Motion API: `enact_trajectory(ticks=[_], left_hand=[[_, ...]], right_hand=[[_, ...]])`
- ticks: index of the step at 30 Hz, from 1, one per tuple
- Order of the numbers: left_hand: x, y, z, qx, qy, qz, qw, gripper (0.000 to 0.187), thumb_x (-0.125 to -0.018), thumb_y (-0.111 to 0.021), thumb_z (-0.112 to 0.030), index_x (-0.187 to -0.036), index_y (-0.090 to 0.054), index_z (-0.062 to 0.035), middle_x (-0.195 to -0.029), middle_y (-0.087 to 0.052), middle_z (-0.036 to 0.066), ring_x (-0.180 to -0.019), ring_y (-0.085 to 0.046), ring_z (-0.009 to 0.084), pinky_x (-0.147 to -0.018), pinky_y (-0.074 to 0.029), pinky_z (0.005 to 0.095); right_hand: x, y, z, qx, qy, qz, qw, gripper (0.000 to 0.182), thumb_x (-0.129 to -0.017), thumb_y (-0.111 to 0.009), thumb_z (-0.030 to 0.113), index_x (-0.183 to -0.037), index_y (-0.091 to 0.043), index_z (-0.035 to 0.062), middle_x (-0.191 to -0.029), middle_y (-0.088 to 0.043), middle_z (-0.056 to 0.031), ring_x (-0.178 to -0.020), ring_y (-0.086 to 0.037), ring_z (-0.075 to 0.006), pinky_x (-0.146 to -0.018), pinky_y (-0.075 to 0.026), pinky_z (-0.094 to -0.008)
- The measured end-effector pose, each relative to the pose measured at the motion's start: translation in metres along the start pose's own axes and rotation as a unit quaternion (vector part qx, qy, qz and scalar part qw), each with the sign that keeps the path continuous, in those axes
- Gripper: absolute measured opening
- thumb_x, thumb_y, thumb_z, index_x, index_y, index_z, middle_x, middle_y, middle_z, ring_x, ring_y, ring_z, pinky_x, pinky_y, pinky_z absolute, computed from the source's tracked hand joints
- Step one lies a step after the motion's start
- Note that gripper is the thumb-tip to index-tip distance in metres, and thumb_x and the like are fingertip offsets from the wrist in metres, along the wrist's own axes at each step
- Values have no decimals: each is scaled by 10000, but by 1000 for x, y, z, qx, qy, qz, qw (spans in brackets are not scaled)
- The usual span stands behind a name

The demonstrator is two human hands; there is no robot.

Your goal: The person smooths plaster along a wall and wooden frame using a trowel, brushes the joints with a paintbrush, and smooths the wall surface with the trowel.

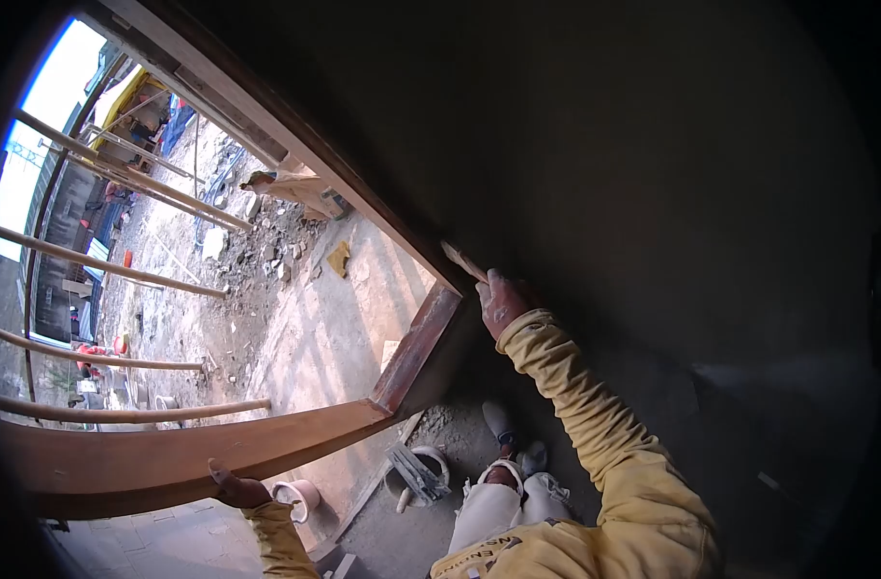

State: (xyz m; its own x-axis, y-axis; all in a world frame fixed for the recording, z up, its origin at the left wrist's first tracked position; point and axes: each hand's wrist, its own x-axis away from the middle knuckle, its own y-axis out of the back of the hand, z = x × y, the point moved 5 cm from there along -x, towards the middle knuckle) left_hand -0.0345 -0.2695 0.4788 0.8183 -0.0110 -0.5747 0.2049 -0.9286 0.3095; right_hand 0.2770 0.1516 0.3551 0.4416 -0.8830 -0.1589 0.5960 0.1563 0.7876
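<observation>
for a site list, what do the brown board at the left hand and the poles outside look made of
Brown board: probably wood, smooth, perhaps varnished, given its even, warm-brown face.
Poles: likely bare bamboo or timber, being round and tan with no obvious paint.

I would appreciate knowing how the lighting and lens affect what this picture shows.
Head view: the sky at upper left is washed out, while the wall on the right sinks into deep shadow; the tool in the right hand looks dim, its tip hard to read; striped shadows cross the ground outside; the wide lens blackens the corners.
</observation>
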Motion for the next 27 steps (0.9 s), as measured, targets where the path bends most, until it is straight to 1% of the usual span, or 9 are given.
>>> enact_trajectory(ticks=[4, 8, 10, 13, 17, 21, 23, 25, 27], left_hand=[[7, -8, 2, 150, 81, -32, 985, 554, -847, -680, -327, -1186, -477, 61, -1089, -574, 175, -877, -584, 227, -772, -538, 362], [9, -11, -7, 157, 87, -46, 983, 582, -856, -673, -316, -1232, -439, 62, -1145, -552, 175, -918, -582, 234, -794, -535, 366], [10, -15, -11, 183, 97, 1, 978, 617, -861, -673, -307, -1279, -402, 57, -1176, -537, 173, -951, -576, 233, -816, -528, 360], [10, -15, -14, 180, 87, -2, 980, 624, -863, -673, -294, -1292, -398, 66, -1182, -539, 169, -957, -577, 231, -829, -522, 354], [8, -8, 36, 181, 117, 43, 976, 588, -879, -658, -258, -1286, -403, 83, -1195, -538, 170, -959, -576, 229, -827, -521, 351], [11, -14, -4, 204, 125, 50, 970, 613, -885, -654, -248, -1330, -366, 60, -1229, -528, 181, -996, -574, 233, -848, -511, 349], [12, -14, -9, 207, 129, 62, 968, 641, -886, -652, -244, -1354, -329, 52, -1257, -511, 185, -1037, -559, 244, -892, -493, 365], [12, -15, -26, 181, 110, 43, 976, 627, -872, -650, -274, -1291, -381, 108, -1205, -536, 219, -1022, -588, 278, -869, -518, 379], [13, -17, -18, 202, 100, 42, 973, 656, -872, -653, -274, -1320, -350, 97, -1225, -521, 221, -1044, -577, 280, -878, -512, 381]], right_hand=[[-10, 50, 30, -39, -41, 24, 998, 262, -930, -519, 286, -915, -574, 30, -821, -647, -226, -783, -610, -443, -659, -499, -500], [-17, 99, 60, -29, 4, -57, 998, 260, -929, -522, 291, -919, -574, 36, -801, -645, -219, -765, -609, -446, -649, -495, -490], [-24, 132, 83, -10, 20, -18, 1000, 254, -932, -522, 294, -921, -579, 47, -762, -639, -211, -732, -610, -438, -632, -490, -477], [-31, 169, 107, 27, 19, -8, 999, 253, -936, -519, 298, -916, -583, 54, -732, -633, -202, -712, -613, -422, -630, -489, -468], [-41, 222, 144, 53, 41, -18, 998, 264, -935, -527, 294, -883, -600, 46, -718, -636, -193, -696, -619, -408, -638, -497, -451], [-49, 269, 177, 58, 56, -22, 997, 259, -931, -537, 277, -901, -622, 34, -726, -641, -191, -689, -624, -400, -636, -497, -438], [-53, 292, 192, 31, 75, -34, 996, 265, -919, -537, 297, -903, -629, 48, -791, -659, -187, -757, -641, -398, -678, -520, -453], [-58, 315, 207, 29, 98, -61, 993, 269, -918, -540, 286, -887, -637, 37, -777, -657, -186, -751, -642, -391, -679, -517, -448], [-62, 338, 224, 27, 103, -49, 993, 257, -916, -545, 267, -888, -643, 31, -764, -652, -191, -738, -642, -384, -683, -514, -437]])
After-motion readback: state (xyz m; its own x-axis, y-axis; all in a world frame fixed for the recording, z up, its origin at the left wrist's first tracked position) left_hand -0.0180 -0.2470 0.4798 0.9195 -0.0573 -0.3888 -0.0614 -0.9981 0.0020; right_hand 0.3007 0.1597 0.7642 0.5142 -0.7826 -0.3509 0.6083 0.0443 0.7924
